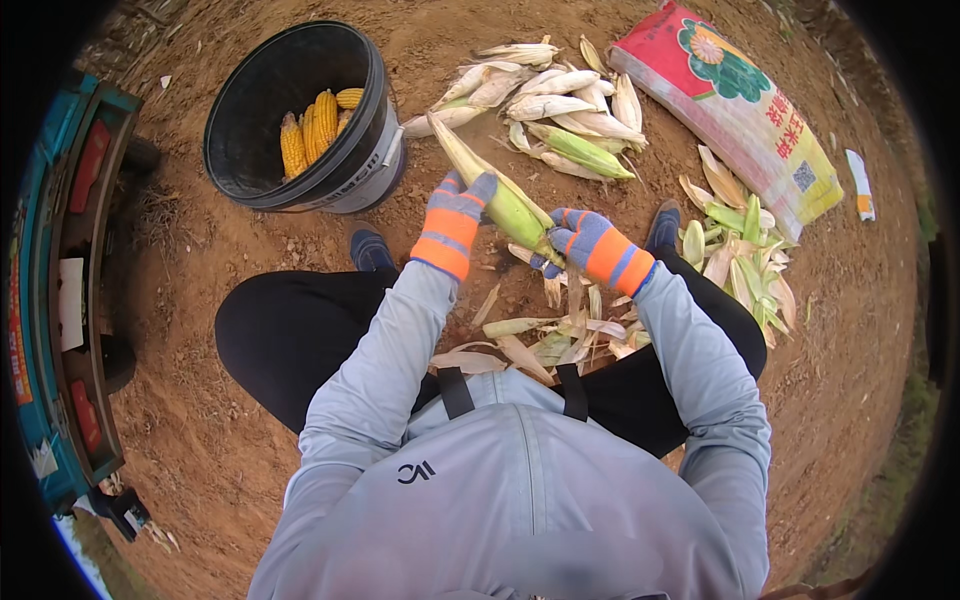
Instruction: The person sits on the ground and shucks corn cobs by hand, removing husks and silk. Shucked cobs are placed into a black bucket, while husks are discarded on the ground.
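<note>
An ear of corn in its pale green husk (517, 217) slants between my two hands, above the ground in front of me. My left hand (454, 217), in an orange and grey knit glove, grips it along its middle, the thumb lying on the husk. At the lower, stem end, my right hand (596, 244) is closed on it in a matching glove. The husk still wraps the ear, so no kernels show. Loose husk leaves (574, 337) lie on the soil between my legs, below the hands.
A black bucket (247, 112) holding several husked yellow cobs (321, 124) stands ahead on the left. Unhusked ears (559, 105) are heaped ahead. A printed woven sack (739, 97) lies to the right, near a husk pile (742, 262). A teal vehicle (82, 300) stands far left.
</note>
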Motion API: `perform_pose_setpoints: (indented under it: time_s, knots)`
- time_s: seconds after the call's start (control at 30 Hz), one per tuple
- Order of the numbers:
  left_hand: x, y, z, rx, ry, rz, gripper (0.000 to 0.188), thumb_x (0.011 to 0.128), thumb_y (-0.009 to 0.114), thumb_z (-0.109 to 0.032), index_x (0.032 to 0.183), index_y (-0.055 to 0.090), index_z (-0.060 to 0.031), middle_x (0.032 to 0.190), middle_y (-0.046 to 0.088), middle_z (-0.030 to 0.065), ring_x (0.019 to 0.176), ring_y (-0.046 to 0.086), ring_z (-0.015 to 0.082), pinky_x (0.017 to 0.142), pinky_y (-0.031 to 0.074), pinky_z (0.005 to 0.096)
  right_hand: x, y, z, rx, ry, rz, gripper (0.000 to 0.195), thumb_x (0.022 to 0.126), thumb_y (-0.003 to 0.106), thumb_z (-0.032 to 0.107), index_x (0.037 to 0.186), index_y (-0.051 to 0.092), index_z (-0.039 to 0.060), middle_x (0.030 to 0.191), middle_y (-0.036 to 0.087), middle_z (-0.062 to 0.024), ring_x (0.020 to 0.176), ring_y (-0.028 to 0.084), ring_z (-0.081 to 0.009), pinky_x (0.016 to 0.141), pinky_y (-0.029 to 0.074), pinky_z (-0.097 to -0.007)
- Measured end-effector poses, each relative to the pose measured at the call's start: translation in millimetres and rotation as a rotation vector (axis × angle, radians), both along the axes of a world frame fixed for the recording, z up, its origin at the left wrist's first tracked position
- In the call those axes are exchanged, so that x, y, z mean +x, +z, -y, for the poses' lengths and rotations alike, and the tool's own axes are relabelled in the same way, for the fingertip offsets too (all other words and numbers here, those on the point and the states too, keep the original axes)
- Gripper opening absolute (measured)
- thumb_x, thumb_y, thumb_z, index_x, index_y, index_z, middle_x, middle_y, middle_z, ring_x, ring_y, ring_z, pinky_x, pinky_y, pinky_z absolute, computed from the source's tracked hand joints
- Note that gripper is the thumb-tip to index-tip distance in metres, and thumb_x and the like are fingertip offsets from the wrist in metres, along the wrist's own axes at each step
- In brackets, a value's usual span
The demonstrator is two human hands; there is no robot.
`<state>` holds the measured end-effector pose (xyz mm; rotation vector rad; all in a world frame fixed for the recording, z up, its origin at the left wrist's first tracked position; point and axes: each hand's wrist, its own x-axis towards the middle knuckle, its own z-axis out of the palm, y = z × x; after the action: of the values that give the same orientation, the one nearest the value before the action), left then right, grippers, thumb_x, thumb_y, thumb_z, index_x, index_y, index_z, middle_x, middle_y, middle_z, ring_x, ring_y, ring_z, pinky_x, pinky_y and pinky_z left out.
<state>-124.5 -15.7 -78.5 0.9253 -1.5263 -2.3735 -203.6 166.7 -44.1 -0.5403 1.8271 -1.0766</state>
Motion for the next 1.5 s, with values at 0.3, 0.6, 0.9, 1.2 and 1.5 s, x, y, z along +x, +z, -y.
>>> perform_pose_setpoints:
  time_s: [0.3, 0.6, 0.9, 1.2, 1.5]
  knots:
    - [-2, -14, 2, -0.094, -0.037, 0.062, 0.034, 0.081, 0.063, -0.022, 0.109, 0.053, -0.0056, 0.094, 0.059, 0.0045, 0.079, 0.058, 0.0148, 0.063, 0.05, 0.0294, 3, -1, 1, 0.051, 0.186, -0.291, 0.034, 0.083, 0.056, 0.026, 0.105, 0.056, -0.0001, 0.084, 0.062, -0.0157, 0.075, 0.059, -0.0242, 0.07, 0.045, -0.0317]
    - [2, -13, 4, 0.053, -0.082, 0.001, 0.032, 0.083, 0.061, -0.021, 0.108, 0.053, -0.0036, 0.096, 0.06, 0.0059, 0.08, 0.06, 0.0156, 0.066, 0.051, 0.0292, -1, 15, 2, 0.14, 0.25, -0.275, 0.034, 0.082, 0.053, 0.023, 0.106, 0.056, -0.002, 0.084, 0.062, -0.0193, 0.077, 0.059, -0.0281, 0.071, 0.044, -0.0336]
    - [1, -7, 0, 0.215, -0.082, -0.113, 0.032, 0.085, 0.055, -0.011, 0.115, 0.047, -0.003, 0.104, 0.057, 0.0085, 0.091, 0.058, 0.0185, 0.079, 0.05, 0.0333, -3, -5, -2, -0.045, 0.096, -0.153, 0.029, 0.085, 0.052, 0.022, 0.104, 0.055, -0.0004, 0.081, 0.06, -0.0083, 0.073, 0.051, -0.0107, 0.07, 0.043, -0.0272]
    - [1, -8, 3, 0.261, -0.107, -0.105, 0.031, 0.086, 0.053, -0.008, 0.116, 0.046, -0.0034, 0.105, 0.056, 0.0093, 0.093, 0.057, 0.0214, 0.08, 0.05, 0.0359, -3, 7, 7, -0.004, 0.079, -0.057, 0.042, 0.083, 0.059, 0.031, 0.11, 0.055, -0.0017, 0.093, 0.062, -0.0089, 0.083, 0.055, -0.012, 0.076, 0.043, -0.027]
    - [1, -21, 4, 0.462, -0.123, -0.25, 0.036, 0.086, 0.052, -0.009, 0.12, 0.043, -0.0054, 0.112, 0.054, 0.01, 0.099, 0.056, 0.0231, 0.084, 0.048, 0.0384, -4, 4, 6, -0.057, -0.037, -0.108, 0.033, 0.082, 0.055, 0.023, 0.106, 0.058, -0.0001, 0.088, 0.064, -0.0082, 0.078, 0.057, -0.0125, 0.072, 0.044, -0.0272]
